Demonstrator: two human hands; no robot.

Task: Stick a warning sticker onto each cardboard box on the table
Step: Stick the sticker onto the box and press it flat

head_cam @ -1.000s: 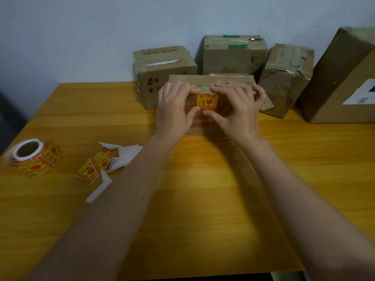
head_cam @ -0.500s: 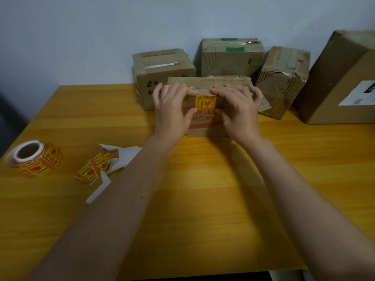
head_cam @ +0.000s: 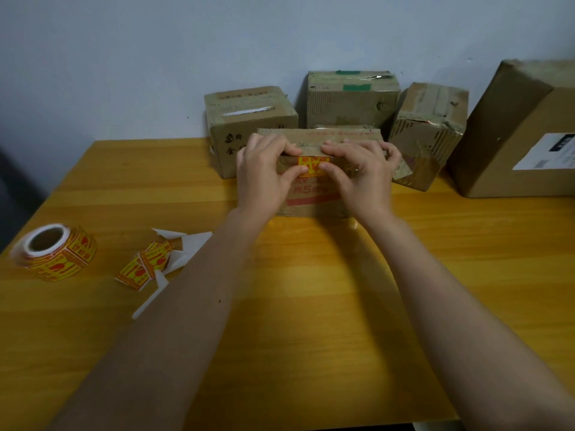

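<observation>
Table (head_cam: pixel 311 306) bare; hands (head_cam: pixel 264 175) press sticker (head_cam: pixel 312 164).

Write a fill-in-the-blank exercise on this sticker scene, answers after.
1. Both thumbs press a yellow warning sticker onto the front face of the nearest ____.
2. The sticker roll lies near the table's ____ edge.
3. The box with green tape stands against the ____.

Answers: cardboard box; left; wall

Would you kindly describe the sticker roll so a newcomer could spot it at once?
Start at the yellow wooden table and go to its left edge. The sticker roll lies there, left of loose stickers; it alone is a wound ring.
</observation>
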